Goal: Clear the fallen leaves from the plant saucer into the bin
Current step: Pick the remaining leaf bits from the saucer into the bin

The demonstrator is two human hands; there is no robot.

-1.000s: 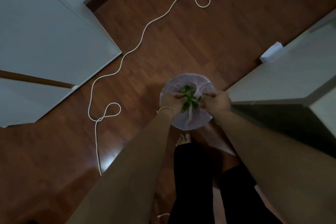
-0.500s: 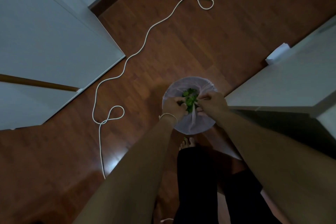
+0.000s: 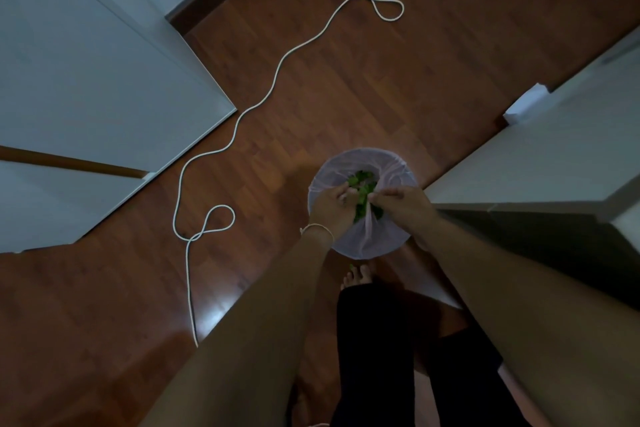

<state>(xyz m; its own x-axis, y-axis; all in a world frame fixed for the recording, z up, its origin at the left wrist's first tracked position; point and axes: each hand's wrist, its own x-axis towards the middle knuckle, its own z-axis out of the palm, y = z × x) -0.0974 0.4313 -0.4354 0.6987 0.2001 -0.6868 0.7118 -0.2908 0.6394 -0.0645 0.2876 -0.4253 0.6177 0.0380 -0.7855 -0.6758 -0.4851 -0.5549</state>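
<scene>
- Both arms are bare, no sleeves.
- Left wrist wears a thin pale bracelet.
- Legs are in black trousers.
- The foot is bare.

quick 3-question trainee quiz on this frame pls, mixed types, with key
1. True or false: both hands are over the bin.
2. What lies between the left hand and the right hand? A) green leaves B) a plant saucer C) a coil of cord
3. Fill in: the white cord lies on the wooden ____.

Key:
1. True. Both hands are above the bag-lined bin opening.
2. A. The green leaves sit bunched between the fingertips of both hands; no saucer is in view.
3. Floor. The cord runs across it with a loop to the left of the bin, clear of the hands.
</scene>
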